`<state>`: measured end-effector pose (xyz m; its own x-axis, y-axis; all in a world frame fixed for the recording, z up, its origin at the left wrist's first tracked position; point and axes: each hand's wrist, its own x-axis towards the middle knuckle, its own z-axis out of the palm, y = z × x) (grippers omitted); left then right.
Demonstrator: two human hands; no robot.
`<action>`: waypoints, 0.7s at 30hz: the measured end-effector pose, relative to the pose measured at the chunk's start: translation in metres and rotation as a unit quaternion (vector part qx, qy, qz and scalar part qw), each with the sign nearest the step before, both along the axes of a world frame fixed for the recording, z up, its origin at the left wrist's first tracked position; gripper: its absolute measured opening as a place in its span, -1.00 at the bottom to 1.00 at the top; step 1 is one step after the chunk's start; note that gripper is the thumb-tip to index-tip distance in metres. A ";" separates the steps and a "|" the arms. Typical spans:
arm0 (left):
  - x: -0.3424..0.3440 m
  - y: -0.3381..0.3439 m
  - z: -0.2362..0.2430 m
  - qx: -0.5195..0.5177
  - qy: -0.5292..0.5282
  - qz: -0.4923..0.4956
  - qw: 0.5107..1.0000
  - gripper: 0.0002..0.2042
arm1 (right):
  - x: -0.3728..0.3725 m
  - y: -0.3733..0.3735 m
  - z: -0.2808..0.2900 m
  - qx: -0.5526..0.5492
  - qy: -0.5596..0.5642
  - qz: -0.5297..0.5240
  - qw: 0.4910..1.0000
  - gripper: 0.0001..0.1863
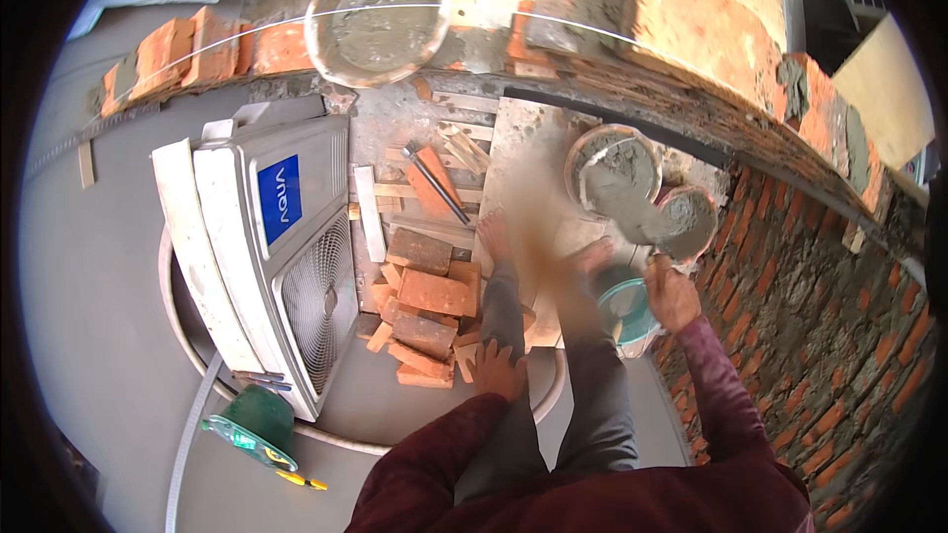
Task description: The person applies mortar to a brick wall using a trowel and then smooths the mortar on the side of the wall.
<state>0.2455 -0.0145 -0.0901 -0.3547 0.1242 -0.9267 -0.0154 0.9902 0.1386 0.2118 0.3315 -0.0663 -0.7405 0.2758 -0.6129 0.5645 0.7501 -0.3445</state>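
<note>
The right hand (673, 294) has its fingers closed around the handle of a trowel (632, 212), and the blade carries a heap of wet grey mortar (644, 222). The blade is held nearly flat, probably so that the mortar does not slide off, and it hovers just beside a bucket of mortar (614, 166) that stands at the foot of the brick wall (790, 266). A second, smaller bucket (691, 219) sits touching the trowel's far side, and a teal bucket (626, 308) is just below the hand. The left hand (499, 370) rests on the left thigh with its fingers spread wide and holding nothing, which seems to support the body while it bends forward. A pile of loose red bricks (425, 311) lies left of the legs, near enough to reach. On top of the wall, 1 more bucket of mortar (380, 15) stands beside a white guide string (247, 32). An air conditioner unit (281, 237) lies on the grey floor (89, 276), and a green hard hat (259, 419) is near it.
</note>
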 end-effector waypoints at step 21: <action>-0.593 0.009 -0.086 0.140 0.594 0.223 0.761 -0.73 | -0.482 -0.161 -0.008 0.245 -0.035 0.307 0.919 -0.78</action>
<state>-0.3476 -0.0057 -0.1761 -0.9856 -0.1196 0.1198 -0.0401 0.8526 0.5210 -0.2702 0.1709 -0.0739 -0.8119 0.0749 -0.5789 -0.0097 0.9899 0.1416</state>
